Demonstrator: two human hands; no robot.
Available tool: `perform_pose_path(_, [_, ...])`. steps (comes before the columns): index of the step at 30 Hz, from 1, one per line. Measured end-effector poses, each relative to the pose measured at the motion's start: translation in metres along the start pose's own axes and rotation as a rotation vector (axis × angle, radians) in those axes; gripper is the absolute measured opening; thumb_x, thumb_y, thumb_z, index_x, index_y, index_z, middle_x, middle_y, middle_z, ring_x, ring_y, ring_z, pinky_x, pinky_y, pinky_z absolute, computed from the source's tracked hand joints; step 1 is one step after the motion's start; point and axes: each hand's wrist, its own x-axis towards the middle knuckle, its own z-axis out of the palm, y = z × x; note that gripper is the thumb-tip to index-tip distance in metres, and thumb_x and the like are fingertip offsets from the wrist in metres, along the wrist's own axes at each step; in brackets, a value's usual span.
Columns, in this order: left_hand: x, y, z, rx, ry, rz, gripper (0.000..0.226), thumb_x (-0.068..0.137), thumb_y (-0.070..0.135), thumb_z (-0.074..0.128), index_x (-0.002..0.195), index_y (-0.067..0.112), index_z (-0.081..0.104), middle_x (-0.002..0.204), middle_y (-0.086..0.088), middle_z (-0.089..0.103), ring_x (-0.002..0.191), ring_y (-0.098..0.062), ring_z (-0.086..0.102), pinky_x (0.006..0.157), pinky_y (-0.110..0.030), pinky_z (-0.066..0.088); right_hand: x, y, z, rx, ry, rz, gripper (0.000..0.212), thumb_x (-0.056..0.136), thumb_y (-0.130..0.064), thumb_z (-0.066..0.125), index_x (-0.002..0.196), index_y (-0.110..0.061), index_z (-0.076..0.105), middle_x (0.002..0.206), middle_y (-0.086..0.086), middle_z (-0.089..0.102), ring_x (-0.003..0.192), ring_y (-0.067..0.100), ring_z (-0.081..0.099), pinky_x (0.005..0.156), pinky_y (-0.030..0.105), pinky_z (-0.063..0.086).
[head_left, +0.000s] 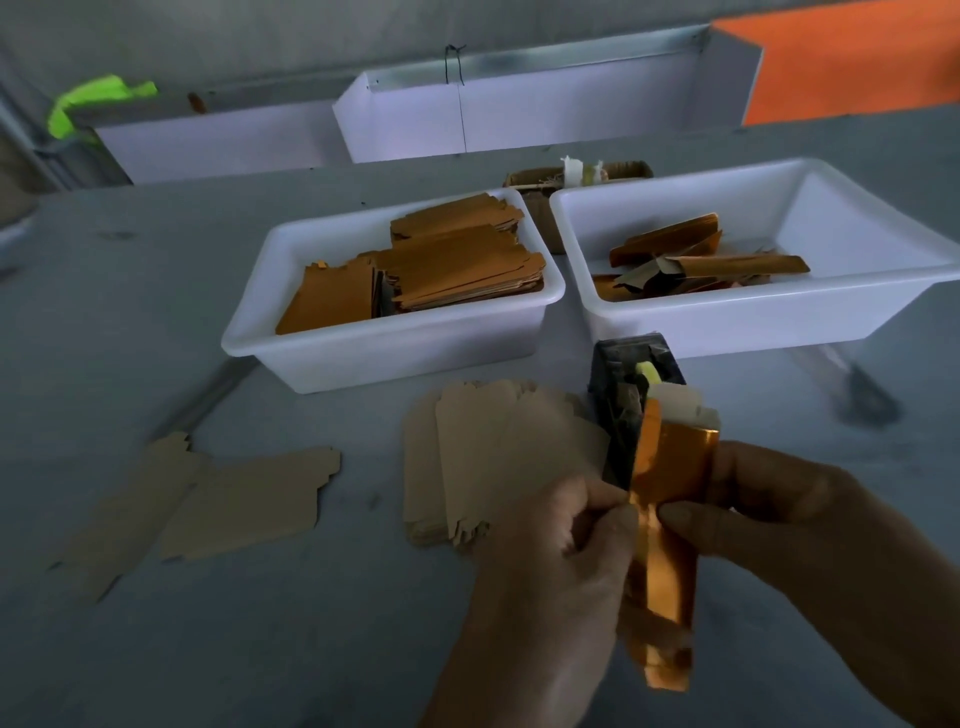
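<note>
Hands pinch orange carton | tape dispenser touching | table open leftward

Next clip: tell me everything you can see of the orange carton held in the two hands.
The orange carton is long, narrow and shiny, like foil-faced card, folded lengthwise into a flat sleeve. It points away from the person, above the grey table. The left hand pinches its left edge near the middle; the right hand grips its right side. Its far end overlaps a dark dispenser; contact there is unclear.
</note>
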Motion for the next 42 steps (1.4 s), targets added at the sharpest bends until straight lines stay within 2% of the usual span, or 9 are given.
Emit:
perform_pose_path(5, [0.003,-0.002,-0.013,0.194,0.146,0.054,0.043,0.079,0.068,0.042,0.110,0.040,0.050,0.098,0.013,0.071,0.084,-0.003,0.069,0.060,-0.030,0.055,0.033,-0.017,-0.019,0.199,0.021,-0.046,0.019,0.059,-0.020,0.071,0.078,-0.020,0.075,0.077,0.009,0.074,0.067,0.018,0.072,0.056,0.018,0.055])
perform_pose_path(8, [0.014,-0.011,-0.022,0.842,0.382,0.288,0.040,0.095,0.051,0.039,0.131,0.036,0.047,0.128,0.012,0.060,0.114,-0.004,0.058,0.090,-0.021,0.044,0.082,-0.026,-0.037,0.336,0.177,-0.054,0.019,0.070,-0.021,0.070,0.088,-0.014,0.071,0.087,0.002,0.075,0.079,0.014,0.072,0.064,0.021,0.058])
perform_pose_path(12, [0.018,-0.035,-0.017,1.076,0.223,0.122,0.072,0.081,0.049,0.066,0.139,0.012,0.047,0.150,-0.009,0.040,0.130,-0.007,0.047,0.089,-0.013,0.044,0.151,-0.036,-0.049,0.587,0.353,0.070,0.018,0.090,-0.010,0.060,0.107,-0.007,0.059,0.091,0.005,0.069,0.089,0.017,0.070,0.075,0.028,0.057])
perform_pose_path(14, [0.017,-0.033,-0.017,1.034,0.217,0.112,0.069,0.054,0.039,0.089,0.113,0.011,0.070,0.126,-0.011,0.063,0.104,-0.011,0.067,0.064,-0.014,0.051,0.167,-0.042,-0.051,0.517,0.374,0.108,0.019,0.090,-0.012,0.061,0.106,-0.003,0.058,0.085,0.005,0.067,0.092,0.022,0.070,0.080,0.032,0.058])
perform_pose_path(20, [0.027,-0.049,-0.024,0.793,0.391,0.065,0.065,0.079,0.031,0.065,0.133,0.031,0.030,0.122,0.016,0.029,0.121,-0.008,0.031,0.091,-0.015,0.027,0.083,-0.034,-0.013,0.082,0.400,-0.191,0.009,0.085,-0.027,0.063,0.092,-0.032,0.061,0.094,-0.006,0.067,0.089,0.016,0.067,0.082,0.044,0.055])
perform_pose_path(26, [0.027,-0.046,-0.045,-0.005,0.200,-0.094,0.039,0.055,0.021,0.072,0.094,0.021,0.066,0.087,-0.003,0.072,0.080,-0.018,0.066,0.067,-0.029,0.050,-0.012,0.025,0.032,-0.063,0.366,-0.325,0.035,0.069,-0.028,0.080,0.098,-0.044,0.066,0.108,-0.013,0.069,0.088,-0.005,0.066,0.067,0.006,0.050])
perform_pose_path(33, [0.011,-0.037,-0.037,-0.706,0.003,-0.208,0.044,0.057,-0.001,0.070,0.102,-0.003,0.070,0.102,-0.025,0.070,0.087,-0.034,0.069,0.075,-0.041,0.059,-0.026,0.018,0.042,0.127,0.431,-0.229,0.075,0.049,-0.070,0.073,0.111,-0.031,0.058,0.103,-0.011,0.071,0.094,0.004,0.067,0.070,0.029,0.058])
perform_pose_path(38, [0.000,-0.031,-0.025,-0.421,-0.014,-0.164,0.054,0.046,0.025,0.083,0.097,0.010,0.075,0.099,-0.019,0.073,0.097,-0.033,0.068,0.084,-0.038,0.051,-0.016,0.017,0.049,0.397,0.126,0.165,0.011,0.072,-0.010,0.073,0.079,-0.019,0.074,0.072,0.007,0.074,0.068,0.015,0.070,0.061,0.032,0.059])
perform_pose_path(42, [-0.001,-0.021,-0.028,-0.142,0.043,-0.079,0.051,0.053,0.047,0.089,0.093,0.019,0.075,0.084,0.002,0.076,0.083,-0.012,0.071,0.071,-0.024,0.055,-0.012,0.020,0.048,0.455,0.045,0.212,0.013,0.067,-0.010,0.070,0.074,-0.019,0.074,0.074,0.012,0.073,0.073,0.024,0.067,0.076,0.044,0.053])
